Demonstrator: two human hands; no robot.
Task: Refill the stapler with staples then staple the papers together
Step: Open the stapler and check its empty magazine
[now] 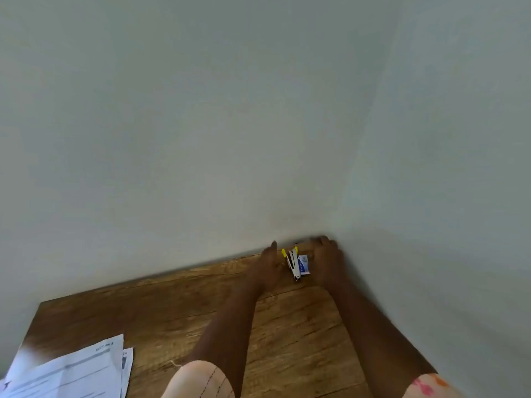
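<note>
A small white and yellow stapler (293, 263) lies on the wooden table (178, 308) in the far right corner by the wall. Right beside it sits a small blue and white staple box (304, 265). My left hand (268, 267) rests on the table just left of the stapler, fingers stretched out. My right hand (327, 259) lies just right of the staple box, fingers spread towards the wall. Whether either hand touches these items is unclear. Printed white papers (71, 372) lie at the near left corner, partly cut off by the frame.
Pale walls meet at the corner directly behind the stapler and close off the table's far and right sides. Bare wood stretches between the papers and my forearms. Light patterned sleeves show at the bottom edge.
</note>
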